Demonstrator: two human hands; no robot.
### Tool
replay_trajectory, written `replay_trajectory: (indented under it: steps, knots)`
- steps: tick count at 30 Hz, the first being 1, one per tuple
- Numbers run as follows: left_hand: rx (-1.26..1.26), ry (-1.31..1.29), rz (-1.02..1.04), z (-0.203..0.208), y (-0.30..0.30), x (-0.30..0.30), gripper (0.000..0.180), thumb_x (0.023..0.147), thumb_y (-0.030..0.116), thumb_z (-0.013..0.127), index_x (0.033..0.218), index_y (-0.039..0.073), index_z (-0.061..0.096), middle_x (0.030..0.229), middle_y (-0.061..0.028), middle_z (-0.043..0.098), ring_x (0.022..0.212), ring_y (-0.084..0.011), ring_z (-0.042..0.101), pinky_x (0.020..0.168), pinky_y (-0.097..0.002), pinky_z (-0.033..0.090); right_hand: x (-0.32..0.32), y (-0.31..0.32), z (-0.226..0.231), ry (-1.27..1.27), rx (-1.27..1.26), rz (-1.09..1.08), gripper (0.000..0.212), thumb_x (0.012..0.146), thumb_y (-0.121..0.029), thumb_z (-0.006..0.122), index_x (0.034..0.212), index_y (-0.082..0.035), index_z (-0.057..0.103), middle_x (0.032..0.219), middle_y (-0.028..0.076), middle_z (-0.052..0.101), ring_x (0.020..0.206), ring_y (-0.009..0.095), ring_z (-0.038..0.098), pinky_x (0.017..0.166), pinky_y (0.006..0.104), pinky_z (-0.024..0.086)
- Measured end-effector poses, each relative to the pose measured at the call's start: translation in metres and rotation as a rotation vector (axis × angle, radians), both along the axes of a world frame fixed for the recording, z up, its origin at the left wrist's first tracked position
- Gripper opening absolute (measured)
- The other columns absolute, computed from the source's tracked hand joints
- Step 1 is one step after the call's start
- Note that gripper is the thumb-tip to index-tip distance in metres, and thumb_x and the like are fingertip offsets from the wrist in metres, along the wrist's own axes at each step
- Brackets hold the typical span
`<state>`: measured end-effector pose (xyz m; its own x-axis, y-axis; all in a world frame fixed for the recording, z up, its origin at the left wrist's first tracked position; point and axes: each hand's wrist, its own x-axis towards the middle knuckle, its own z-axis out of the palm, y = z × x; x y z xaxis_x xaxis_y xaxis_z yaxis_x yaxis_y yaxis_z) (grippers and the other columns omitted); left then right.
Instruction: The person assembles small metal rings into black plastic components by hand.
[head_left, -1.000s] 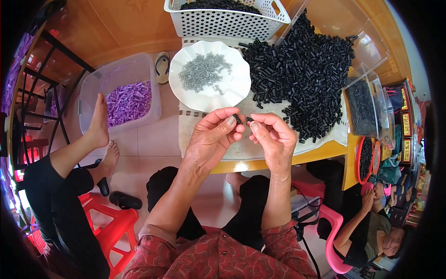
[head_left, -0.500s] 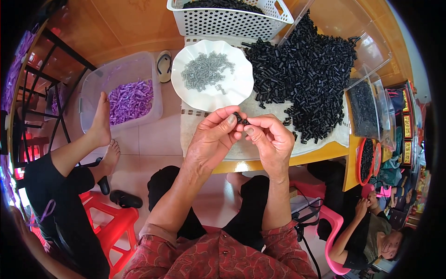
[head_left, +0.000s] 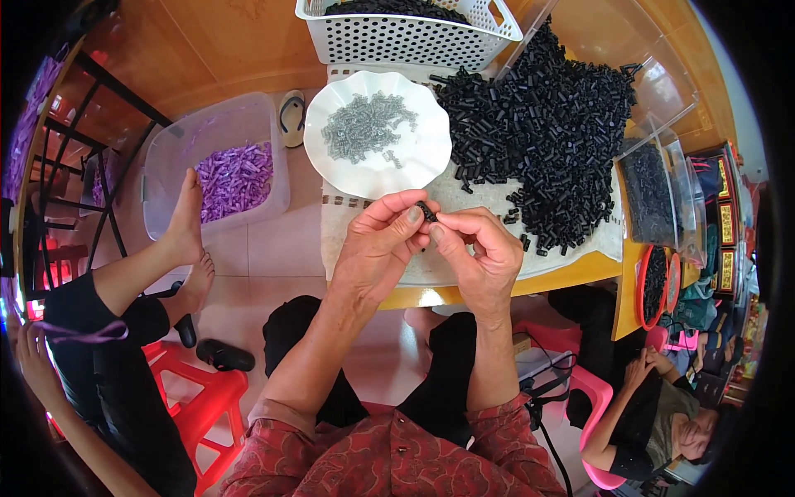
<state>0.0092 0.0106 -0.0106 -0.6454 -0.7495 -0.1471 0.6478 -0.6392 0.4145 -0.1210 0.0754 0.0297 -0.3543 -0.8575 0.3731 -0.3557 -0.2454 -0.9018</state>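
Above the table's near edge, my left hand (head_left: 374, 240) pinches a small black cylindrical part (head_left: 426, 212) between thumb and fingers. From the other side, the thumb and forefinger of my right hand (head_left: 482, 253) close on the end of the same part. My fingertips cover much of it. Just beyond my hands stands a white scalloped plate (head_left: 426, 157) with a heap of small grey, spring-like pieces (head_left: 364, 124). To its right spreads a large pile of short black cylindrical parts (head_left: 538, 116) on a pale cloth (head_left: 344, 228).
A white perforated basket (head_left: 397, 41) of black parts stands at the back. On the left floor is a clear tub (head_left: 157, 199) of purple pieces, near another person's leg (head_left: 137, 269) and a red stool (head_left: 211, 406). A seated person (head_left: 654, 414) is at right.
The black pieces between my fingertips, seen slightly apart before, now look like one part. My hands have barely moved. The person at left has raised a hand with a purple ribbon.
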Motion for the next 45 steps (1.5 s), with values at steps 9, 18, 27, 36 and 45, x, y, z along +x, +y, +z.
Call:
replay_trajectory:
  steps: [9, 18, 27, 36, 45]
  knots:
    - [-0.045, -0.054, 0.02, -0.001, 0.001, -0.001, 0.024, 0.094, 0.003, 0.061, 0.118, 0.002, 0.064, 0.109, -0.0111, 0.068, 0.094, -0.0152, 0.063, 0.081, -0.0273, 0.053, 0.002, 0.001, -0.001, 0.004, 0.019, -0.041, 0.013, 0.083, 0.004, 0.072, 0.095, 0.001, 0.07, 0.085, 0.008, 0.069, 0.069, 0.01, 0.065, 0.057, 0.022, 0.052]
    - [-0.179, -0.149, 0.06, 0.001, 0.001, -0.001, 0.022, 0.093, 0.0, 0.061, 0.114, 0.001, 0.066, 0.105, -0.0114, 0.069, 0.091, -0.0152, 0.063, 0.078, -0.0272, 0.053, 0.007, 0.003, 0.003, 0.054, 0.015, -0.064, 0.013, 0.082, 0.007, 0.071, 0.094, 0.002, 0.069, 0.085, 0.009, 0.068, 0.071, 0.011, 0.067, 0.058, 0.0226, 0.055]
    - [-0.205, -0.164, 0.05, 0.0, 0.002, -0.001, 0.023, 0.094, 0.0, 0.06, 0.116, 0.0, 0.066, 0.103, -0.0108, 0.069, 0.092, -0.016, 0.063, 0.078, -0.0289, 0.053, 0.003, 0.003, 0.004, 0.084, -0.006, -0.047, 0.014, 0.081, 0.008, 0.072, 0.093, 0.003, 0.067, 0.086, 0.01, 0.067, 0.071, 0.013, 0.069, 0.059, 0.0232, 0.056]
    - [-0.156, -0.105, 0.0, 0.001, -0.001, 0.0, 0.027, 0.094, 0.002, 0.061, 0.121, -0.001, 0.064, 0.1, -0.008, 0.069, 0.088, -0.0133, 0.062, 0.073, -0.0265, 0.05, -0.002, 0.001, 0.007, 0.184, -0.039, -0.035, 0.032, 0.075, 0.005, 0.078, 0.104, 0.0, 0.066, 0.093, 0.01, 0.066, 0.072, 0.014, 0.068, 0.06, 0.024, 0.054]
    - [-0.138, -0.072, -0.072, 0.003, -0.005, 0.003, 0.037, 0.093, 0.002, 0.062, 0.13, 0.001, 0.058, 0.1, -0.0081, 0.069, 0.093, -0.0142, 0.064, 0.073, -0.0274, 0.05, -0.004, -0.003, 0.008, 0.253, -0.054, 0.062, 0.045, 0.071, -0.003, 0.082, 0.113, -0.004, 0.067, 0.1, 0.01, 0.069, 0.081, 0.02, 0.063, 0.07, 0.0292, 0.054]
